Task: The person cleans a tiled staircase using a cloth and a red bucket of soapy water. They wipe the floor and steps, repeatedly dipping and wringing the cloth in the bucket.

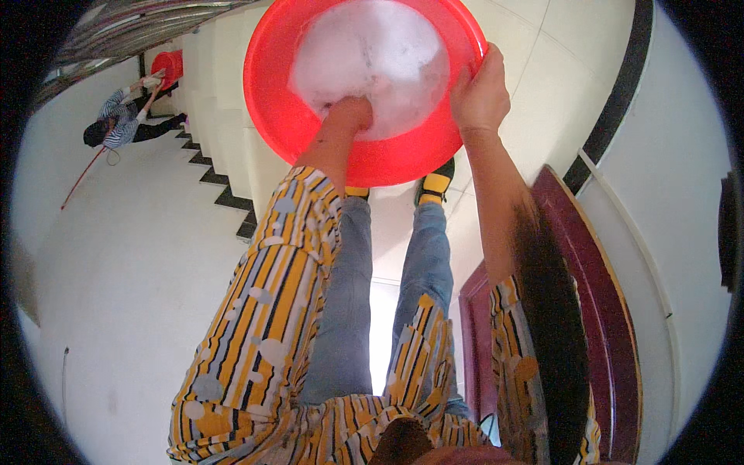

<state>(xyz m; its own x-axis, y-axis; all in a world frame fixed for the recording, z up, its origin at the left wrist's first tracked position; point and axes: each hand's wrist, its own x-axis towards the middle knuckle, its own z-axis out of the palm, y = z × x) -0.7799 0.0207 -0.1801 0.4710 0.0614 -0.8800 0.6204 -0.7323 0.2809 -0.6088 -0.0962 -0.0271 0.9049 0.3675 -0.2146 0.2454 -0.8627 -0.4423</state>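
Note:
A large red plastic basin (267, 93) with soapy water and thick white suds (372, 52) is held out before me, above the pale floor tiles. My right hand (482, 93) grips the basin's right rim, thumb on the inner side. My left hand (353, 113) dips into the suds near the basin's front wall. Foam hides its fingers, so whether they hold anything does not show. Part of my right forearm is covered by dark hair hanging down.
White stairs (228, 110) climb at the left beside a metal railing (133, 29). There, another person (116, 119) in a striped top bends over a second red container (168, 67). A dark red wooden door or panel (587, 290) stands close on my right, by the wall.

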